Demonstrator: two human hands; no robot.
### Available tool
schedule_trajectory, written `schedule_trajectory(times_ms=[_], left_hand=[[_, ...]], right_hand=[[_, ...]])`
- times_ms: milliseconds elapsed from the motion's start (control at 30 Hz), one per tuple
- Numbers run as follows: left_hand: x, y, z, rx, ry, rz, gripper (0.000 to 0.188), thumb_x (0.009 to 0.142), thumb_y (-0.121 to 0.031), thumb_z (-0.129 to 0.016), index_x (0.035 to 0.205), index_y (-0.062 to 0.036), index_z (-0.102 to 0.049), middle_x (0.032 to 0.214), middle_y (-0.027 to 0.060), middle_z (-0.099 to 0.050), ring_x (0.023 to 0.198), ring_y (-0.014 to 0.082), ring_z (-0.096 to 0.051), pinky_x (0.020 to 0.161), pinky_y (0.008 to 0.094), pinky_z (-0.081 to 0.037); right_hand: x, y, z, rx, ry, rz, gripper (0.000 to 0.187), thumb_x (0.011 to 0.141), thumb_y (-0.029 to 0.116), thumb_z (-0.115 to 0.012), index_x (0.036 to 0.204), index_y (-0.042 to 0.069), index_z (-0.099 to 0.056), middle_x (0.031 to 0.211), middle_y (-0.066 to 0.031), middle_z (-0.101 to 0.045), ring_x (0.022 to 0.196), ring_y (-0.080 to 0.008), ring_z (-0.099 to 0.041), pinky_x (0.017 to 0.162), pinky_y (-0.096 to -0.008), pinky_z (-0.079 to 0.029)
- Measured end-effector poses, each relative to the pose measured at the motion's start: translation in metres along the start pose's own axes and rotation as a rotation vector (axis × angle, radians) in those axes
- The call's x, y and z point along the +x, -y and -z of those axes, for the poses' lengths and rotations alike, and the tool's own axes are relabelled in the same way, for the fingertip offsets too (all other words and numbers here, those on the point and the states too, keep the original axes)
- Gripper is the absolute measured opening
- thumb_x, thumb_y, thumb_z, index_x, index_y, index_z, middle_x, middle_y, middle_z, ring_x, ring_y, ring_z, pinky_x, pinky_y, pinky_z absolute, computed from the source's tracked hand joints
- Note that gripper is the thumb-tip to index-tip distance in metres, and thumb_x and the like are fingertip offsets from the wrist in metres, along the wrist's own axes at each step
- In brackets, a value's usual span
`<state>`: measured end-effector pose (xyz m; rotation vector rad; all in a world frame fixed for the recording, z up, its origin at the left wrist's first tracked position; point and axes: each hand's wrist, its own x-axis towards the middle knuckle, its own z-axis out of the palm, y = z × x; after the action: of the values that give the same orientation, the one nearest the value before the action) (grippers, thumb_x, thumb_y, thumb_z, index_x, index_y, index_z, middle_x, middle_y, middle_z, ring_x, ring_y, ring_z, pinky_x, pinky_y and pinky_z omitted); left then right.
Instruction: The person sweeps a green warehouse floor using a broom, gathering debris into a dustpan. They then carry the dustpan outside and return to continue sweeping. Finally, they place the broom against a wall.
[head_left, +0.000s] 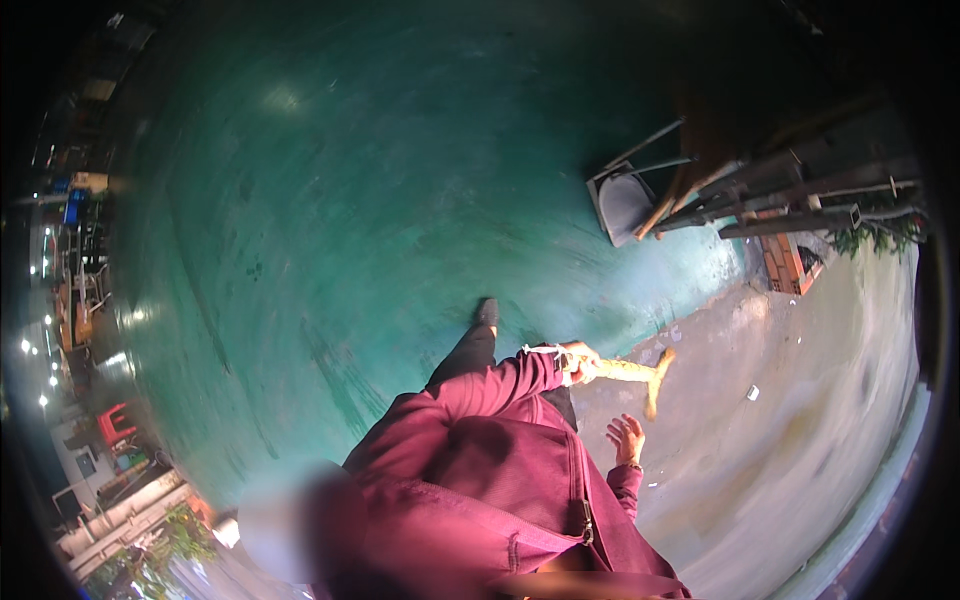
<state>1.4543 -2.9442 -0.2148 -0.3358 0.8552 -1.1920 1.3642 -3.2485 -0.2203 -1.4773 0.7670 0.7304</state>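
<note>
My left hand (pixel 577 362) reaches across the front of my body, its fingers wrapped round a yellow T-shaped stick (pixel 626 371). The stick points to the right and ends in a slightly curved crosspiece. Something white and thin, like a cord, shows beside the left wrist; what it belongs to is unclear. Just below the crosspiece, my right hand (pixel 627 438) is held apart from the stick, fingers spread and nothing in them. Both sleeves are maroon, like the jacket (pixel 490 460) with a zip. One dark shoe (pixel 487 312) shows ahead on the floor.
A green floor (pixel 380 220) meets grey concrete (pixel 730 400) on the right. A grey chair (pixel 626 204) lies tipped beside dark stacked beams or furniture (pixel 780 200). Orange bricks (pixel 783 263) are behind it. A small white scrap (pixel 753 393) lies on the concrete. A red stool (pixel 116 424) stands far left.
</note>
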Motion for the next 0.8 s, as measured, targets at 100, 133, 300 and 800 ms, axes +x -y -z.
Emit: schedule_trajectory(times_ms=[100, 133, 300, 800], left_hand=[[-0.080, -0.014, 0.019, -0.003, 0.149, 0.042, 0.016, 0.079, -0.006, -0.050, 0.080, 0.0061, -0.040, 0.057, 0.0011, -0.038, 0.040, 0.0021, -0.037, 0.030, 0.0127, -0.035], [-0.113, -0.014, 0.030, 0.004, 0.168, 0.038, 0.017, 0.081, -0.009, -0.048, 0.077, 0.0047, -0.040, 0.058, 0.0012, -0.039, 0.039, 0.0022, -0.036, 0.029, 0.0131, -0.033], [-0.298, 0.008, 0.121, 0.470, 0.018, -0.441, 0.018, 0.082, -0.015, -0.053, 0.087, -0.0078, -0.038, 0.059, -0.0023, -0.037, 0.040, 0.0015, -0.035, 0.030, 0.0131, -0.030], [-0.523, -0.099, 0.273, -0.562, 0.800, -1.310, 0.028, 0.085, -0.030, -0.046, 0.067, -0.0098, -0.042, 0.059, 0.0017, -0.043, 0.050, 0.0139, -0.044, 0.051, 0.0275, -0.042]], right_hand=[[-0.007, 0.004, -0.040, -0.067, 0.026, -0.006, 0.038, 0.077, 0.014, -0.048, 0.113, 0.001, -0.045, 0.100, -0.0183, -0.056, 0.084, -0.0288, -0.059, 0.066, -0.0364, -0.049], [-0.009, 0.002, -0.050, -0.087, 0.032, -0.030, 0.037, 0.078, 0.014, -0.048, 0.113, 0.002, -0.045, 0.100, -0.0186, -0.056, 0.084, -0.0291, -0.059, 0.067, -0.0367, -0.049], [-0.018, -0.002, -0.081, -0.218, 0.206, -0.119, 0.036, 0.080, 0.012, -0.040, 0.114, 0.003, -0.044, 0.103, -0.0201, -0.055, 0.085, -0.0328, -0.058, 0.068, -0.0395, -0.049], [0.137, 0.227, -0.203, -0.505, 0.115, 0.043, 0.032, 0.078, 0.013, -0.047, 0.109, 0.007, -0.050, 0.091, -0.0146, -0.059, 0.074, -0.0257, -0.060, 0.062, -0.0373, -0.050]])
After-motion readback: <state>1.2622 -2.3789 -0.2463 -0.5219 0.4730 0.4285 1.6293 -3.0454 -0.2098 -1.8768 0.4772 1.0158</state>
